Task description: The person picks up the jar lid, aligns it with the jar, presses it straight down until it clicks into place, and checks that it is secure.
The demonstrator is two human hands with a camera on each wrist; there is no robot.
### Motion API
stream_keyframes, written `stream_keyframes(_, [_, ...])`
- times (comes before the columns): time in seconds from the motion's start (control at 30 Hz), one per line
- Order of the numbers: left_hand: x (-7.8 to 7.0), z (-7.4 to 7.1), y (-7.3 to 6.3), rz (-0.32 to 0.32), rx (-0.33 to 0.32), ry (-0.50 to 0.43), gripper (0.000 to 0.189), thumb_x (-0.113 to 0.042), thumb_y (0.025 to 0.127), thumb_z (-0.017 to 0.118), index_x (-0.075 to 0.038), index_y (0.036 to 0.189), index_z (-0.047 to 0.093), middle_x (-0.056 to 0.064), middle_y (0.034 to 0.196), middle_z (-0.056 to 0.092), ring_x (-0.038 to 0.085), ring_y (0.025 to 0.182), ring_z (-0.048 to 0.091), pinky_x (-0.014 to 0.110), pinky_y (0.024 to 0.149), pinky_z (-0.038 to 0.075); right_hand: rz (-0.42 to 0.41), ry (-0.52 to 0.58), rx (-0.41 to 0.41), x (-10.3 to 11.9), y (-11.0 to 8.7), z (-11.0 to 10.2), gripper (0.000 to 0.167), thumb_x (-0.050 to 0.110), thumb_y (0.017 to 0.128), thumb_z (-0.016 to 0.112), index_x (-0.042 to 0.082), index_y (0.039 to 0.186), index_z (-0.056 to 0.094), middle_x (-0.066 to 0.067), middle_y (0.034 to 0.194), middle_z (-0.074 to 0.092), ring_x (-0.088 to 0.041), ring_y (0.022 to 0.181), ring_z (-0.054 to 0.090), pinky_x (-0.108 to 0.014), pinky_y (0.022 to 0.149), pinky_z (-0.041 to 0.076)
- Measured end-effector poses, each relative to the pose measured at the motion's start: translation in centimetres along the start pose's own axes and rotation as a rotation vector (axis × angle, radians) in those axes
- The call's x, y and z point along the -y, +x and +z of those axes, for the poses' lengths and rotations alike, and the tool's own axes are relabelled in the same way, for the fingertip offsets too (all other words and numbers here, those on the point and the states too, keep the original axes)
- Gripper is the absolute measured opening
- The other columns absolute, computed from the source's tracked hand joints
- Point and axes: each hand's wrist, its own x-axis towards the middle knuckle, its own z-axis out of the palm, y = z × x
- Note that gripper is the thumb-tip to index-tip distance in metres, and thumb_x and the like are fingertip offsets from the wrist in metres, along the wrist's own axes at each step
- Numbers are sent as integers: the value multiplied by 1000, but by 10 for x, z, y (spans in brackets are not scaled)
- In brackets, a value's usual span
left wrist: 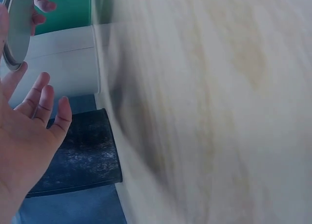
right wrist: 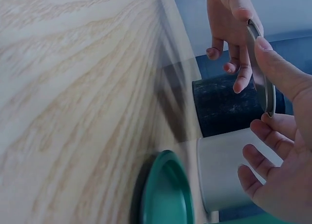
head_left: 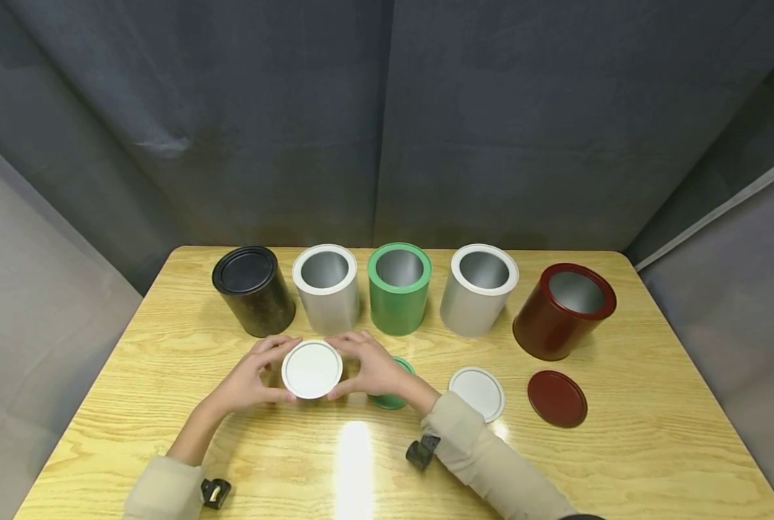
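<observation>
Both hands hold one round white lid (head_left: 311,370) by its rim, raised above the table. My left hand (head_left: 253,375) pinches its left side between thumb and fingers. On the opposite side, my right hand (head_left: 370,365) grips it between thumb and index finger, the other fingers spread apart, as the right wrist view shows. Just behind the lid stands an uncovered white can (head_left: 331,307), with a black can (head_left: 263,307) to its left that has its lid on. The right hand and wrist partly cover a green lid (head_left: 388,401) lying on the table.
Further right along the back stand a green can (head_left: 400,307), another white can (head_left: 467,310) and a dark red can (head_left: 545,321), all uncovered. A second white lid (head_left: 477,394) and a dark red lid (head_left: 557,399) lie on the wooden table (head_left: 653,448). Grey curtains (head_left: 491,130) hang behind.
</observation>
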Motion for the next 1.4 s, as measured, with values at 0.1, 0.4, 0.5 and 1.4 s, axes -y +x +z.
stream_keyframes(0.1, [-5,-2,1,-10,4,-1,82,-14,60,85,-2,131,47,13,126,44,28,111,38,40,71,42,4,9,-7,2,0,-2,84,38,61,82,8,132,48,-3,127,50,-19,114,41,-40,93,37])
stream_keyframes(0.4, [-10,-6,2,21,-9,-12,83,-17,60,85,-3,132,47,12,130,38,33,117,35,47,72,39,-10,33,-39,8,-1,-8,83,35,60,83,11,131,49,-2,126,51,-18,115,40,-41,93,37])
stream_keyframes(0.5, [-12,-7,3,39,-18,-12,82,-18,60,84,-2,132,47,11,128,38,30,115,36,45,71,39,-17,39,-46,11,-2,-11,82,35,60,84,11,131,50,-2,127,50,-19,116,40,-41,93,36])
stream_keyframes(1.4, [-78,-30,15,126,-80,9,77,4,52,83,15,120,48,23,118,45,21,106,38,26,72,36,-57,69,-90,25,-2,-35,83,33,59,84,11,132,50,-2,126,50,-20,117,40,-45,93,35])
